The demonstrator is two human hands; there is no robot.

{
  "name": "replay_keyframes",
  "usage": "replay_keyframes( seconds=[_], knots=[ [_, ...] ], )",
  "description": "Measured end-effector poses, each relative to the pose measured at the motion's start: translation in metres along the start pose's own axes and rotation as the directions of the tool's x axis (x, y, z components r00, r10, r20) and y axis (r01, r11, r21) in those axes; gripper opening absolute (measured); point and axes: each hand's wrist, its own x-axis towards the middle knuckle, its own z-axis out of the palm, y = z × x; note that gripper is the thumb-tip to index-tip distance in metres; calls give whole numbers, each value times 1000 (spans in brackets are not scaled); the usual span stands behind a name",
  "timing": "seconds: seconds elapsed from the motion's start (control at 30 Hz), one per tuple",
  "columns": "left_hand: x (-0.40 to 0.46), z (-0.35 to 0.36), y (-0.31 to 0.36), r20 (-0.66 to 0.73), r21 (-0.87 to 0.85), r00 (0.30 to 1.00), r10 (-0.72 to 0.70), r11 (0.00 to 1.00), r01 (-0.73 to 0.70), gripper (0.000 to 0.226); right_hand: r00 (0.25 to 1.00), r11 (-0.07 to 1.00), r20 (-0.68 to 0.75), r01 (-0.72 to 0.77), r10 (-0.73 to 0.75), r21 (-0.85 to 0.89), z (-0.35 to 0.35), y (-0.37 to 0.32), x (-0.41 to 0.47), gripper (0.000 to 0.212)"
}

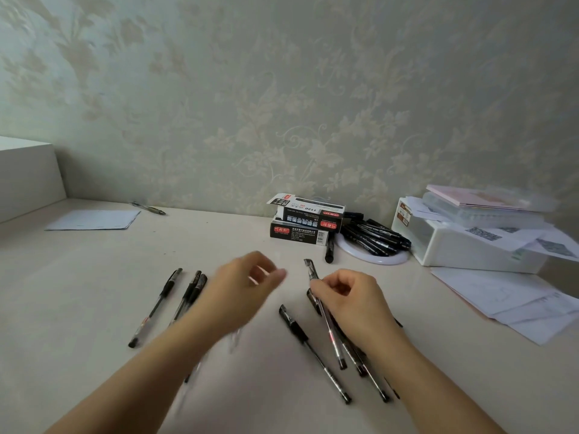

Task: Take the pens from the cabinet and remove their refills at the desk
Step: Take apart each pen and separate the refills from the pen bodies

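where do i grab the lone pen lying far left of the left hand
Pinch the far-left pen at its clear mid-barrel, coming from above. It lies flat on the desk, apart from its neighbours, so both long sides are free.

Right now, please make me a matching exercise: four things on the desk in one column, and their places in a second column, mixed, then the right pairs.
Things:
1. right hand
2. pen boxes
3. blue sheet
4. white ring

Places:
A. far left of the desk
B. under a heap of black pens
C. stacked by the wall
D. gripping one pen

Pairs: 1-D, 2-C, 3-A, 4-B
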Motion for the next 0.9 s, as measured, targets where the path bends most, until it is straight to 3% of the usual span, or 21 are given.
replay_keyframes(
  seconds=[0.07,0.13,0.2,0.27,0.57,0.63,0.73,0.9],
  knots=[
    [-9,17,13,210,-325,978,-15,942,84,35,999,991,38,-42,37,124,-1,-3,0,24],
    [-15,25,20,359,-527,933,-33,818,232,44,997,977,62,-56,44,207,-1,-5,-1,24],
    [-19,27,23,429,-630,903,-18,711,314,39,995,953,86,-69,45,295,1,-5,0,21],
    [-20,24,24,443,-657,897,2,682,323,32,990,929,130,-89,45,359,4,-5,0,21],
    [-19,20,22,391,-555,919,55,810,187,22,977,877,213,-122,23,464,7,-3,-1,17],
    [-16,20,18,338,-447,936,97,892,69,13,978,876,210,-112,12,470,7,-4,-2,19],
    [-13,19,12,279,-272,941,190,956,-112,17,986,903,166,-49,-25,426,7,-4,-2,25],
    [-11,16,7,181,-15,942,283,958,-285,16,987,927,131,37,-92,374,4,-2,0,9]
  ],
)
